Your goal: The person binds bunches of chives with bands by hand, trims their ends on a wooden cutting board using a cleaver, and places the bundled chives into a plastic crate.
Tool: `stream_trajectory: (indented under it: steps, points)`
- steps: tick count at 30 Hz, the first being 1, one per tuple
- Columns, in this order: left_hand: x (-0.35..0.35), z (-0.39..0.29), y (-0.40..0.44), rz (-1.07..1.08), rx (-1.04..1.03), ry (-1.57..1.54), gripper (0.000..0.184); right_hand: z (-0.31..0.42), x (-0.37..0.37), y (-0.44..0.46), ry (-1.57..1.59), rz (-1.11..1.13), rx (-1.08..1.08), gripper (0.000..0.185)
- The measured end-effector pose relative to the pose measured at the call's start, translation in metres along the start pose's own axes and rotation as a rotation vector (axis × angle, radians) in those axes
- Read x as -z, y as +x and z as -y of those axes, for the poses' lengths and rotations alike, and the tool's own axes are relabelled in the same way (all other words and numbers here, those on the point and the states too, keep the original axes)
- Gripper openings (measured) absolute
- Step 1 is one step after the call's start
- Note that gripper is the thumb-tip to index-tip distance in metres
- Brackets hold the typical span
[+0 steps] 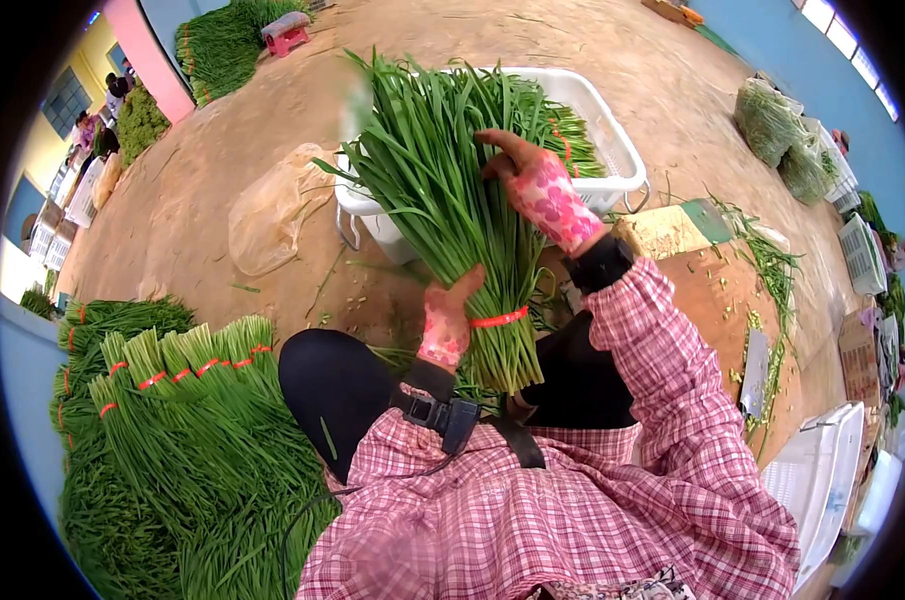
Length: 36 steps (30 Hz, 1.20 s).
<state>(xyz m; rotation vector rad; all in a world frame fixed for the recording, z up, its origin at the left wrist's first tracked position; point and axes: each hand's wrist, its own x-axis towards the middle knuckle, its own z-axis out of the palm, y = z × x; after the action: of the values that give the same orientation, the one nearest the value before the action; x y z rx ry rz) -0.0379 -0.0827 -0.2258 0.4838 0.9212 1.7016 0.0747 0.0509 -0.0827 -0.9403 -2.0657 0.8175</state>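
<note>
A bundle of garlic chives (473, 220) leans over the near rim of a white plastic basket (618, 120), leaves up and cut ends toward me. A red band (500, 318) circles it near the stem ends. My left hand (448, 318), in a pink patterned glove with bare fingertips, is closed around the bundle's left side just above the band. On the upper right of the leaves rests my right hand (541, 185), similarly gloved, its fingers apart and some partly hidden among the leaves. More banded chives (573, 140) lie inside the basket.
Banded chive bundles (203, 430) are piled at my left. A wooden board (713, 310) at my right carries a knife blade (756, 372) and trimmings. A plastic bag (273, 210) lies on the floor; a white crate (813, 480) stands lower right. People (93, 130) are far left.
</note>
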Motion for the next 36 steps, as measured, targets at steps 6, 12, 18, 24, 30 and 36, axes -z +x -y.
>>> stream_trajectory:
  steps: [6, 12, 18, 24, 30, 36]
  points:
    - [-0.001, 0.001, -0.005, 0.038, -0.022, 0.009, 0.035, -0.002, 0.007, 0.029, -0.357, 0.113, -0.056, 0.029]
    - [0.017, 0.015, 0.001, 0.044, 0.021, 0.111, 0.032, -0.018, -0.001, 0.023, 0.646, -0.130, -0.399, 0.017]
    - [0.010, 0.008, -0.001, 0.010, 0.029, 0.195, 0.029, -0.014, 0.023, -0.007, 0.727, -0.210, -0.291, 0.017]
    - [0.016, 0.022, -0.002, 0.064, -0.041, 0.180, 0.028, -0.034, -0.007, -0.005, -0.059, -0.058, -0.168, 0.038]
    - [0.030, 0.030, 0.003, 0.144, -0.094, 0.381, 0.087, -0.047, -0.022, -0.010, 0.225, -0.126, -0.237, 0.017]
    - [0.022, 0.014, -0.005, 0.113, -0.066, 0.276, 0.060, -0.053, -0.021, -0.010, 0.498, -0.160, -0.211, 0.016]
